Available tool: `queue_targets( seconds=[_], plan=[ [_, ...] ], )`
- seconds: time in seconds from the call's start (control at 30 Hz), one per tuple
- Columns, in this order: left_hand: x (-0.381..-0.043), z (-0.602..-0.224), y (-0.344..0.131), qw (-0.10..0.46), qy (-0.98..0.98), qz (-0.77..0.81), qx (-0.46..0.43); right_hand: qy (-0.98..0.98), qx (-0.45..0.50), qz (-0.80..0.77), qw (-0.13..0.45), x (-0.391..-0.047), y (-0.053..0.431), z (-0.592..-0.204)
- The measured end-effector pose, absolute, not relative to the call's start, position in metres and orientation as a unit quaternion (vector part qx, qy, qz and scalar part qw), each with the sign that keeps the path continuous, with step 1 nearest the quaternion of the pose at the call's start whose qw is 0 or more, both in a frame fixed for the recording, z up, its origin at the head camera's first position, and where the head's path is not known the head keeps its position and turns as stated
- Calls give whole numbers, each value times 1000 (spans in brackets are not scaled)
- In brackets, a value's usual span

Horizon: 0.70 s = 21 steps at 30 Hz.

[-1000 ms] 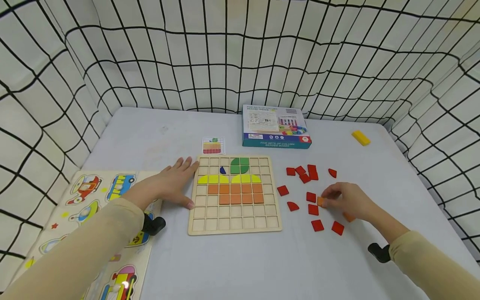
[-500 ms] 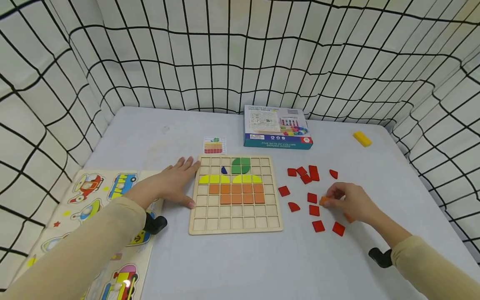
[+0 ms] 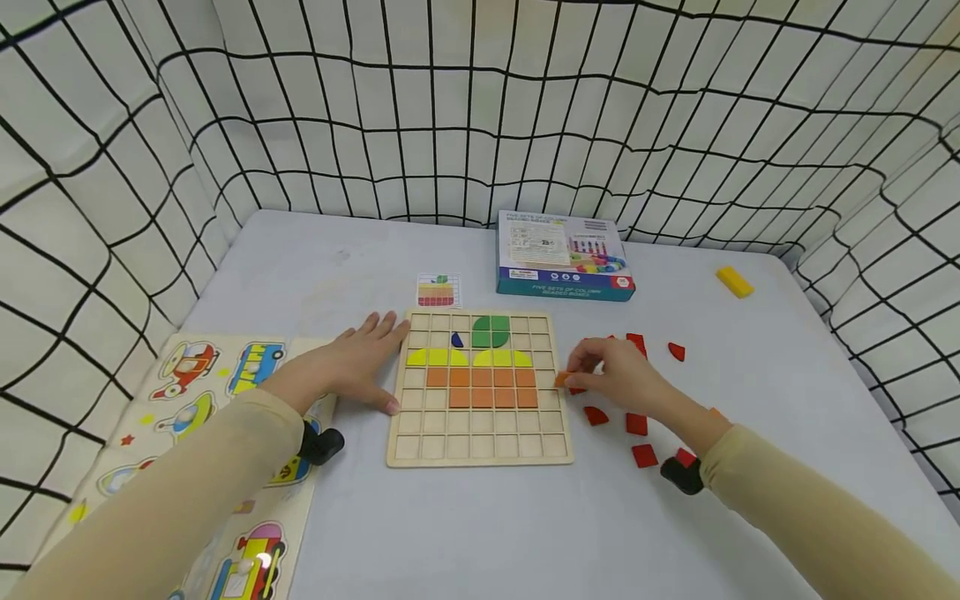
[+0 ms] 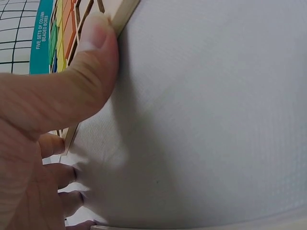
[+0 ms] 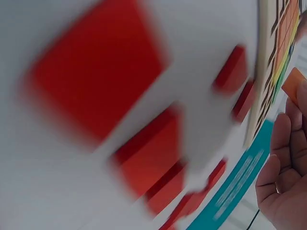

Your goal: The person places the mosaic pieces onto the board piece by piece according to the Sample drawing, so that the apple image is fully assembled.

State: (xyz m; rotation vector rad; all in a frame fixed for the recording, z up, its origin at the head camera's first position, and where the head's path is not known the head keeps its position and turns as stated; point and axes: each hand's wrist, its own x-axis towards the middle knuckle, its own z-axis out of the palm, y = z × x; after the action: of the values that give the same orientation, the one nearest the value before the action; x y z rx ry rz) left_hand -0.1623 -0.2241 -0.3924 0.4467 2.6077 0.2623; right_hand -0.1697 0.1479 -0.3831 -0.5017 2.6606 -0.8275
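Observation:
A wooden grid board (image 3: pixel 480 450) lies mid-table, with orange square tiles (image 3: pixel 482 387), yellow half-round tiles (image 3: pixel 502 358), green tiles (image 3: pixel 491 332) and a small blue tile (image 3: pixel 457 340) in its cells. My left hand (image 3: pixel 352 362) rests at the board's left edge, fingers spread; in the left wrist view its thumb (image 4: pixel 93 57) touches the frame. Between thumb and fingertips my right hand (image 3: pixel 618 371) pinches an orange square tile (image 3: pixel 561 379) at the board's right edge. That tile (image 5: pixel 293 86) also shows in the right wrist view.
Red tiles (image 3: pixel 636 425) lie scattered under and around the right arm. A picture card (image 3: pixel 438 291) and a cardboard box (image 3: pixel 564 258) stand behind the board. A yellow block (image 3: pixel 735 282) sits far right. A vehicle puzzle board (image 3: pixel 180 492) lies under the left arm.
My right hand has lifted the orange tile from among the red tiles and carried it left to the board's edge. The left hand stays at the board. The head view has shifted slightly.

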Motion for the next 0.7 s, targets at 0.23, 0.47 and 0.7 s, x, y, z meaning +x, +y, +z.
queue_targets(
  seconds=[0.23, 0.47, 0.7],
  plan=[
    [-162, -391, -225, 242, 952, 96, 162, 909, -238, -285, 190, -171, 71, -385],
    [-163, -391, -224, 252, 949, 100, 161, 893, -286, -281, 206, -169, 20, -388],
    [-163, -391, -227, 251, 950, 96, 160, 886, -297, -278, 221, -167, -3, -388]
  ],
)
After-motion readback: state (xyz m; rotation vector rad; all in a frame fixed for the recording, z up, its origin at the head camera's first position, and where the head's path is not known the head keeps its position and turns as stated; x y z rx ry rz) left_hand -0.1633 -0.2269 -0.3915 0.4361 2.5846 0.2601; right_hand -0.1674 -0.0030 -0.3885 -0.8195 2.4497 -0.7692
